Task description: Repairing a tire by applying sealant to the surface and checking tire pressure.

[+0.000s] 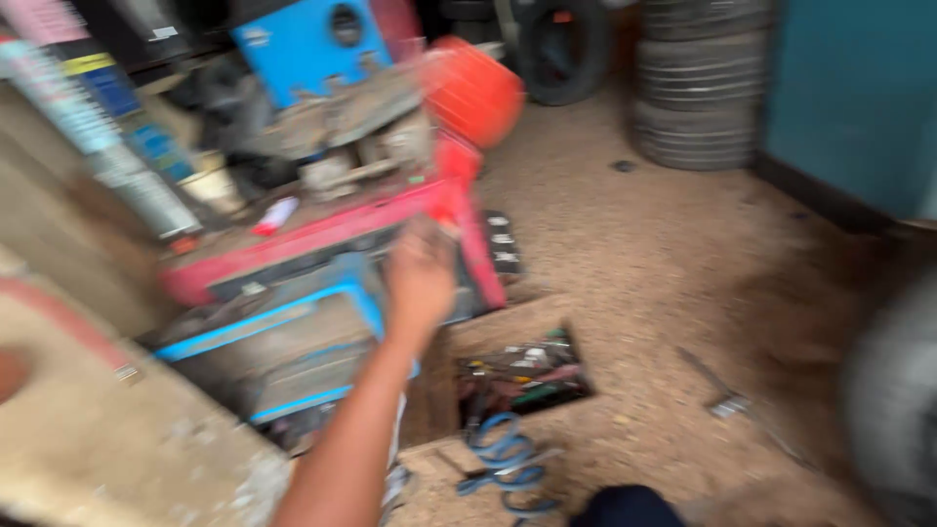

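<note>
1 hand (422, 278) is in view, raised on an outstretched arm against the red edge of the tyre machine (332, 234). Which hand it is cannot be told, nor whether the fingers grip the edge, due to blur. The edge runs left to right, rising toward the orange dome (473, 90). A toolbox (522, 376) lies below the machine, right of the arm.

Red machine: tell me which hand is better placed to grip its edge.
Left, probably. That hand is stretched out, its fingers at the edge of the red machine; blur hides whether they grip. The right hand is out of view.
</note>
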